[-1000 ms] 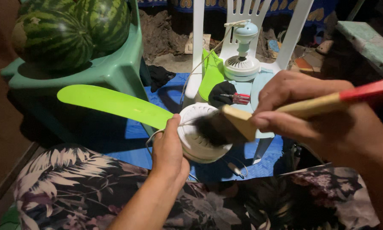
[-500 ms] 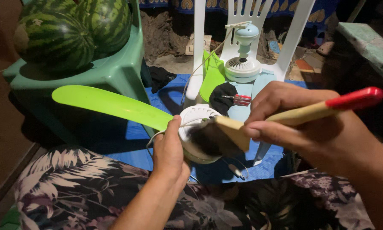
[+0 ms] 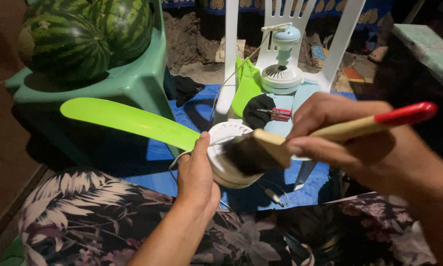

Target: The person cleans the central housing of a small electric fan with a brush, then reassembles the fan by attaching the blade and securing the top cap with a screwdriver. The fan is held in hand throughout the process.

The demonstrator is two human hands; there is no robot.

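Brush (image 3: 261, 153) now lower on hub (image 3: 227, 156); left hand (image 3: 197, 173) clamps hub steady, right hand (image 3: 349, 140) pinches handle.

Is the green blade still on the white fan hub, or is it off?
On. The green blade runs straight into the white hub steadied by the left hand; the joint itself is hidden.

2 watermelons (image 3: 66, 47), 2 plastic chairs (image 3: 132, 83), 1 brush (image 3: 261, 150), 1 screwdriver (image 3: 276, 114)
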